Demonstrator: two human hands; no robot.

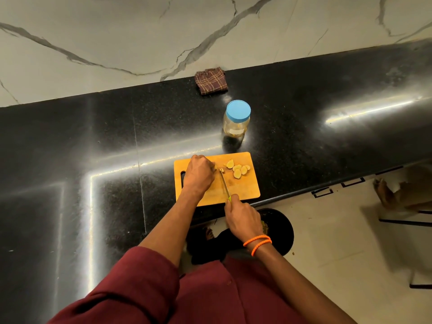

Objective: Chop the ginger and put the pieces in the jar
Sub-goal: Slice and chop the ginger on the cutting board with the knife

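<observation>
— Where's the ginger?
— On the cutting board (243, 190): my left hand (198, 174) pinches the ginger (221, 170), slices (238, 170) just beside it.
— And your right hand (243, 218)?
— Gripping the knife (225, 183). The lidded jar (236, 119) stands beyond the board.

- You have one view only, a wide-angle camera worn on your head, so no second view shares any part of the scene.
- It looks forward and steeply down over your maroon sleeves (131, 284) onto the black countertop (70, 160).
- The chopping board (243, 190) sits near the middle of the frame, close below you, with the counter's front edge running past it to the right.
- The marble wall (117, 31) fills the top of the frame, and the floor (339, 253) shows at lower right.
- Straight lines bow towards the frame's edges.
</observation>
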